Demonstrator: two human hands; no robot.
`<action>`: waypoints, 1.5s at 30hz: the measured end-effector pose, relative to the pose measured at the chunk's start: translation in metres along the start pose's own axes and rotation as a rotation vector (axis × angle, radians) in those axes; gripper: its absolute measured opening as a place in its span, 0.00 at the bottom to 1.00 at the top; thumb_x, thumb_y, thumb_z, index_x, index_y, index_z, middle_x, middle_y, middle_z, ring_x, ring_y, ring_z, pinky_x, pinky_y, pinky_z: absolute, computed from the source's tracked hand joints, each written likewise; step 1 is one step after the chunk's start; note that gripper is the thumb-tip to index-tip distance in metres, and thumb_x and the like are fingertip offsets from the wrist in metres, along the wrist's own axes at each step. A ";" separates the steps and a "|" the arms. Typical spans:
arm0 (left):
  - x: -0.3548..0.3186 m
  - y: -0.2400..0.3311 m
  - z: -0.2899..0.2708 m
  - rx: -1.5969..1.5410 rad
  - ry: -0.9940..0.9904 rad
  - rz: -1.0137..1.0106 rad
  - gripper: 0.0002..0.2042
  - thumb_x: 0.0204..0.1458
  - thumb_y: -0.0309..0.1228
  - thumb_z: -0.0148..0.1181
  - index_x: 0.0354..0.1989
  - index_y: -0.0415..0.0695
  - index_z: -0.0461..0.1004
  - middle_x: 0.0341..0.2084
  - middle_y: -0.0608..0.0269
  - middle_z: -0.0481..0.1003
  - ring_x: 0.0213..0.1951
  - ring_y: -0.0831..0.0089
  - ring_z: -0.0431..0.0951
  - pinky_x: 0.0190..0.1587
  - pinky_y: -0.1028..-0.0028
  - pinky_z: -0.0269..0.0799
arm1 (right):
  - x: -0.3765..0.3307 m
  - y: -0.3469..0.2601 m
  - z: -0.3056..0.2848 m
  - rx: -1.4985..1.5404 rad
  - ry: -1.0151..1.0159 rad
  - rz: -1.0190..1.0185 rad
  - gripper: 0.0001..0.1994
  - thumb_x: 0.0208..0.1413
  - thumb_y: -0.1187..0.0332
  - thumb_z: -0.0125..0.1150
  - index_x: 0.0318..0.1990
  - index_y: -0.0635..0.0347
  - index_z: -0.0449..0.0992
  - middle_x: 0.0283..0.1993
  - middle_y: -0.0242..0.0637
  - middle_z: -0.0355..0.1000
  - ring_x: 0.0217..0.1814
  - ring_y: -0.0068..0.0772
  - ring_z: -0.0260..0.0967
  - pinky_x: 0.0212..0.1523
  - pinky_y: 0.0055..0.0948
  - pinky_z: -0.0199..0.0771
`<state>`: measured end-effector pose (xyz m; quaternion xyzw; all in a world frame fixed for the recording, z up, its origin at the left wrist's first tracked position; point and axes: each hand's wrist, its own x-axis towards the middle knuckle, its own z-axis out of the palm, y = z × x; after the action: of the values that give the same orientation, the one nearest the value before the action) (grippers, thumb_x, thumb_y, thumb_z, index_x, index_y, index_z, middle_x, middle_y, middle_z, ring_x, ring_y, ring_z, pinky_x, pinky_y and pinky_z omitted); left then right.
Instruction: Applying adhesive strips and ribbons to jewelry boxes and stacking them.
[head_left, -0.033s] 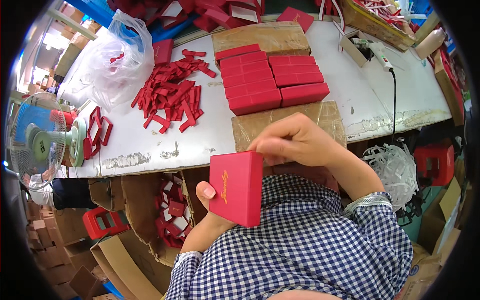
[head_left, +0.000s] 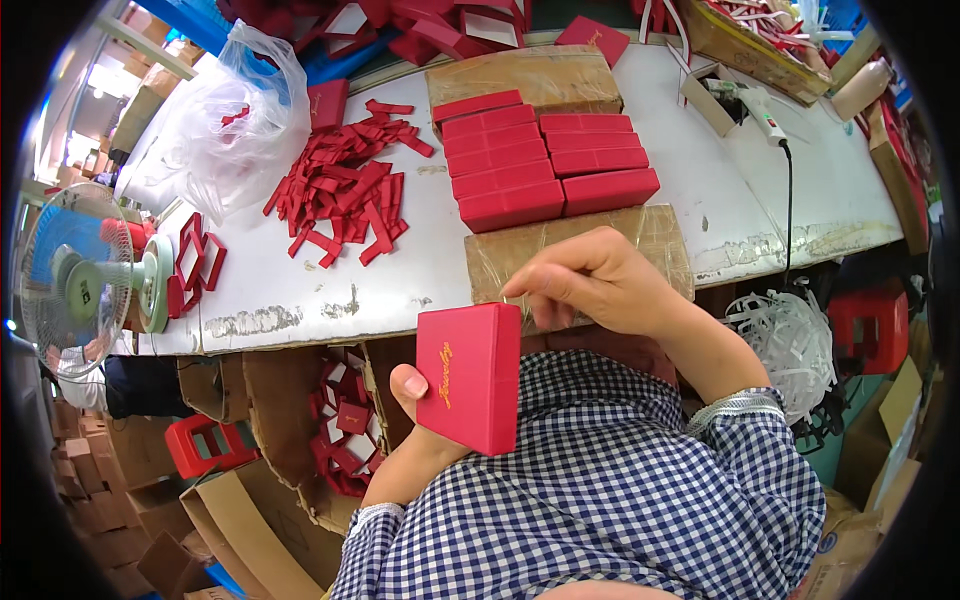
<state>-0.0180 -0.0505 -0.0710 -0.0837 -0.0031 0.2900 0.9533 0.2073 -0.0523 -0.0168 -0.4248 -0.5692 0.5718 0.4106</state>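
Note:
My left hand (head_left: 407,388) grips a red gift box (head_left: 466,375) with gold lettering on its face, held upright in front of my body. Only the thumb shows clearly, along the box's left edge; its other fingers are hidden behind. At the box's upper right corner my right hand (head_left: 590,285) is closed in a pinch, thumb against index finger. Whatever may be between those fingertips is too small to name. Beyond the hands, several red boxes (head_left: 510,203) stand in two rows on the table.
Taped cardboard pieces (head_left: 570,238) lie before and behind the rows. Left of them are a heap of red strips (head_left: 345,185), a clear plastic bag (head_left: 225,120) and a fan (head_left: 80,280). Below the table edge, a carton (head_left: 290,430) holds red boxes. A corded tool (head_left: 765,115) lies at the far right.
The box has shifted slightly left and turned a little. My right fingertips have lifted slightly off its upper corner, still pinched.

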 end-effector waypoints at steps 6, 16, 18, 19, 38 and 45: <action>0.005 0.011 0.002 0.170 -0.152 0.111 0.38 0.22 0.36 0.56 0.52 0.34 0.65 0.43 0.48 0.73 0.41 0.58 0.77 0.44 0.65 0.75 | -0.031 -0.002 0.025 -0.195 0.010 -0.234 0.15 0.54 0.61 0.61 0.40 0.65 0.72 0.38 0.43 0.72 0.39 0.35 0.70 0.41 0.29 0.71; 0.072 0.058 0.035 2.331 0.090 0.550 0.67 0.25 0.50 0.77 0.67 0.35 0.33 0.68 0.44 0.40 0.69 0.56 0.40 0.67 0.59 0.42 | 0.009 -0.043 -0.145 -0.598 0.826 -0.409 0.14 0.49 0.76 0.64 0.43 0.66 0.70 0.37 0.38 0.74 0.39 0.23 0.72 0.40 0.21 0.71; 0.096 0.067 0.020 2.345 0.122 0.567 0.67 0.24 0.46 0.78 0.67 0.36 0.33 0.67 0.43 0.40 0.69 0.56 0.41 0.66 0.60 0.43 | 0.026 -0.018 -0.182 -0.592 0.531 -0.253 0.14 0.48 0.75 0.66 0.43 0.65 0.72 0.37 0.35 0.74 0.39 0.21 0.71 0.39 0.21 0.71; 0.106 0.071 0.014 2.360 0.170 0.563 0.66 0.24 0.43 0.79 0.68 0.36 0.32 0.67 0.42 0.41 0.69 0.55 0.42 0.66 0.62 0.45 | 0.035 -0.011 -0.183 -0.336 0.364 -0.111 0.14 0.47 0.74 0.67 0.43 0.63 0.74 0.36 0.32 0.73 0.38 0.19 0.69 0.39 0.21 0.70; 0.099 0.087 0.009 2.070 0.134 0.459 0.62 0.33 0.41 0.76 0.68 0.41 0.30 0.66 0.47 0.48 0.67 0.57 0.50 0.65 0.60 0.48 | 0.084 -0.009 -0.196 -0.464 0.404 -0.047 0.17 0.56 0.55 0.58 0.33 0.64 0.76 0.27 0.33 0.74 0.33 0.18 0.68 0.33 0.25 0.69; 0.083 0.064 0.056 1.771 0.094 0.636 0.63 0.31 0.47 0.75 0.68 0.40 0.31 0.67 0.45 0.43 0.67 0.51 0.47 0.65 0.55 0.45 | 0.121 0.048 -0.308 -1.324 0.529 -0.225 0.23 0.44 0.58 0.70 0.43 0.65 0.74 0.40 0.42 0.74 0.43 0.33 0.71 0.44 0.30 0.70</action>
<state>0.0128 0.0563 -0.0297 0.6630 0.2801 0.4299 0.5451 0.4650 0.1554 -0.0641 -0.6474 -0.7182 -0.0608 0.2476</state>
